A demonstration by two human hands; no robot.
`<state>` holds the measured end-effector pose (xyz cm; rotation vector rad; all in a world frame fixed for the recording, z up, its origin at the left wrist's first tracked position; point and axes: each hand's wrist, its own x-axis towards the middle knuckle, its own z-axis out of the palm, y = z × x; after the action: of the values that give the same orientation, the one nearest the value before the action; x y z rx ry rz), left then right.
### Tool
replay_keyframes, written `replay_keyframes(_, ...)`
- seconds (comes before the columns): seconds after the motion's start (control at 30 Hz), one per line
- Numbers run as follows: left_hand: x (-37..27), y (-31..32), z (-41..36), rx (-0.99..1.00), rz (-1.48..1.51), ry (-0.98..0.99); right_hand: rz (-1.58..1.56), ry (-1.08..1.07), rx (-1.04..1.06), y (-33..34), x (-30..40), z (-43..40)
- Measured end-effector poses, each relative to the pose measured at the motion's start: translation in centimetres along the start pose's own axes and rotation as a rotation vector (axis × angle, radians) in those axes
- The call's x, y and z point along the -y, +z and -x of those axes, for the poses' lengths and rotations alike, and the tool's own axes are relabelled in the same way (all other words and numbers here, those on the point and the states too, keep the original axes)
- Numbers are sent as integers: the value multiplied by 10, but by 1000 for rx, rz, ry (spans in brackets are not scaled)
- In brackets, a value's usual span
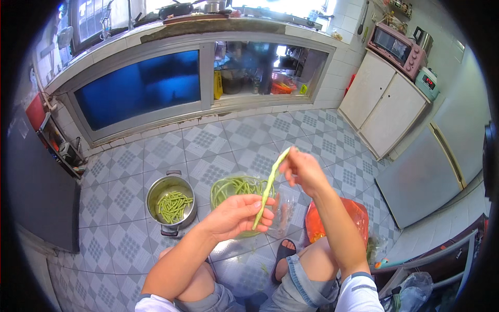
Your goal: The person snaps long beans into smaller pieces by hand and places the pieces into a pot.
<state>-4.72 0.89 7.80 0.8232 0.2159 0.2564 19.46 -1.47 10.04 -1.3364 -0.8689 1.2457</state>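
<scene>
A pale green long bean (268, 187) is stretched at a slant between my hands. My left hand (243, 213) grips its lower part between thumb and fingers. The fingertips of my right hand (303, 169) pinch its upper end. Beneath my left hand, a clear basin (215, 187) holds long whole green beans (241, 185); my hand and forearm cover part of it. To the left stands a metal pot (151, 206) with two dark handles, and short cut bean pieces (174, 206) lie in its bottom.
A clear plastic bag (285, 214) with reddish-brown contents lies right of the basin. Beyond it sits a red plastic bag (356, 212), partly behind my right arm. Green scraps (264, 267) lie on the tiled floor (128, 245) near my sandalled foot (284, 259). A refrigerator (425, 179) stands at right.
</scene>
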Motion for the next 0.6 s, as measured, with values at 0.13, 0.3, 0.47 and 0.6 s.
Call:
replay_keyframes(0.13, 4, -9, -5, -17, 122, -1, 922, -718, -257, 27, -17, 28)
replay_keyframes(0.3, 9, -21, -11, 33, 164, -63, 775, -883, 369, 32, -14, 38)
replay_keyframes(0.47, -9, -6, -12, -261, -271, -102, 537, -348, 328, 12, -25, 37)
replay_keyframes(0.6, -16, -8, -12, -350, -522, 141, 659, -366, 214, 9, -22, 38)
